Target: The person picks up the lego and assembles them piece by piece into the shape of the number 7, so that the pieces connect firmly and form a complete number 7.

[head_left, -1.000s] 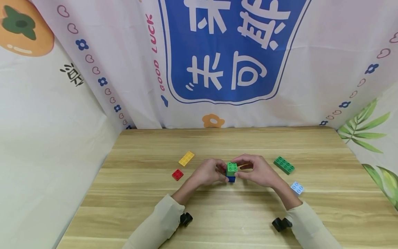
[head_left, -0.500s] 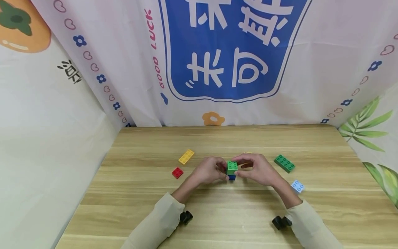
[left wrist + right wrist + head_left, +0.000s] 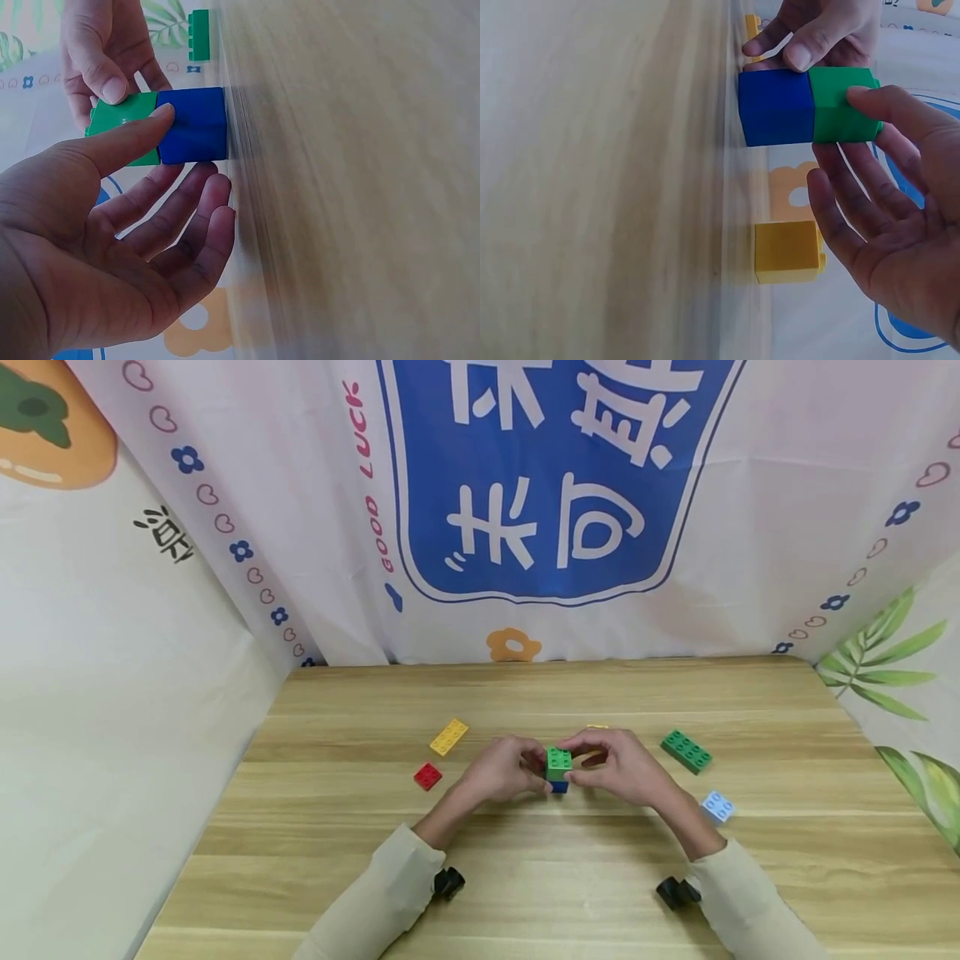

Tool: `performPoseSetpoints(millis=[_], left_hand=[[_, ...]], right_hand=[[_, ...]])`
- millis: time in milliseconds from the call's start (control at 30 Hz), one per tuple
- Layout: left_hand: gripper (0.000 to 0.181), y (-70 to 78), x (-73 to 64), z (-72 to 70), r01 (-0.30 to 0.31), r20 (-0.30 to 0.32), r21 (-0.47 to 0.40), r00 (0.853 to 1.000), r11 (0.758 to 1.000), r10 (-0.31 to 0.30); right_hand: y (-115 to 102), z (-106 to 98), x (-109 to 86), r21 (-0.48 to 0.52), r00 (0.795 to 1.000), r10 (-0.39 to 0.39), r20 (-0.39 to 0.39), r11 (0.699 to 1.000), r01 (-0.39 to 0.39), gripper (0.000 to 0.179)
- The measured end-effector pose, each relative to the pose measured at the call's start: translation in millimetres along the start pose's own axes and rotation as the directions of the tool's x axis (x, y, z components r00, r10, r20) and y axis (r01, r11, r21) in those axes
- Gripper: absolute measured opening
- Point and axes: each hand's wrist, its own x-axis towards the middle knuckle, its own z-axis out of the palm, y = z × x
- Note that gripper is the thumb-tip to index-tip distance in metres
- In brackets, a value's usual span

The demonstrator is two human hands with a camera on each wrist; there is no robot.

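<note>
A bright green brick [image 3: 558, 762] with studs on top sits on a blue brick [image 3: 559, 787], and the two stand as a short stack on the table. My left hand [image 3: 508, 769] pinches the blue brick near the seam from the left; its thumb [image 3: 139, 135] lies across the joint in the left wrist view. From the right, my right hand [image 3: 624, 768] grips the green brick between thumb and fingers. No gap shows between the bricks in the right wrist view, where the blue brick [image 3: 776, 109] rests against the tabletop.
A flat yellow plate [image 3: 449, 737] and a small red piece [image 3: 428, 776] lie to the left. A dark green brick [image 3: 686, 751] and a light blue piece [image 3: 718, 807] are at the right. Behind my right hand stands a yellow brick [image 3: 786, 251]. A printed curtain [image 3: 330, 610] borders the table's back.
Both hands keep the same hold on the stacked bricks. Only the head view has shifted slightly.
</note>
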Motion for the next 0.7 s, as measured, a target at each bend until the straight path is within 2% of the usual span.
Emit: performPoseSetpoints(millis=[167,367,700], left_hand=[[0.027,0.1,0.7,0.0,0.003,0.004,-0.001,1.000,1.000,-0.003],[0.028,-0.2,0.9,0.0,0.008,0.006,-0.001,1.000,1.000,-0.008],[0.029,-0.4,-1.0,-0.8,0.014,0.013,-0.067,1.000,0.998,-0.013]], right_hand=[[0.7,-0.3,0.0,0.028,1.000,0.008,-0.002,1.000,-0.008,0.033],[0.1,2.3,0.5,0.010,1.000,0.009,-0.020,1.000,-0.009,0.033],[0.1,5.7,1.2,-0.006,0.999,0.026,-0.041,1.000,-0.026,0.034]])
